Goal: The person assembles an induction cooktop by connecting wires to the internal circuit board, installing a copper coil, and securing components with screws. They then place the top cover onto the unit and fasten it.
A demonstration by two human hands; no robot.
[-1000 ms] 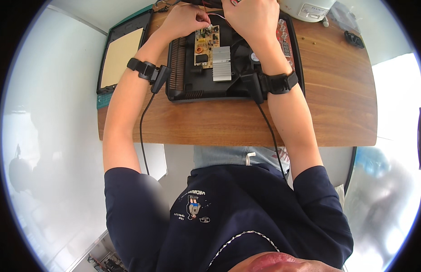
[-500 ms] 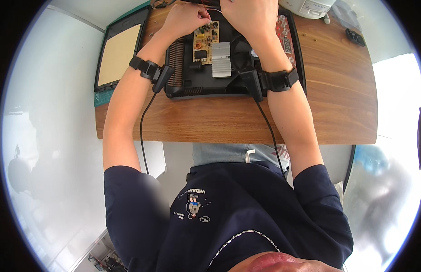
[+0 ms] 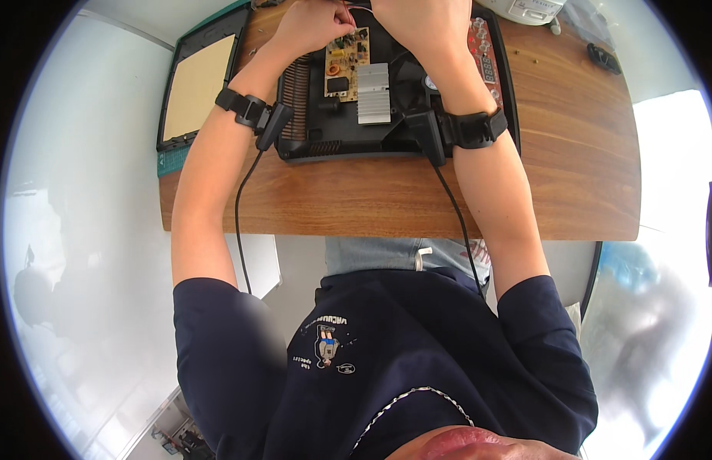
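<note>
Left hand point(image 3: 314, 27) has a narrow pinch grip at the far edge of the circuit board point(image 3: 347, 67), probably 'cause thin wires point(image 3: 361, 8) run there; can't tell the right hand point(image 3: 429, 29)'s. Board's inside the black housing point(image 3: 348, 123).

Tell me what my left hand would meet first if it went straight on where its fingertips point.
Your left hand would likely meet the far end of the circuit board first; depth is unclear, so it might pass above it.

Your left hand point(image 3: 314, 29) has its fingertips at the far end of the tan circuit board point(image 3: 341, 65); your right hand point(image 3: 426, 29) is over the black casing point(image 3: 337, 124) on the wooden table point(image 3: 578, 153).
</note>
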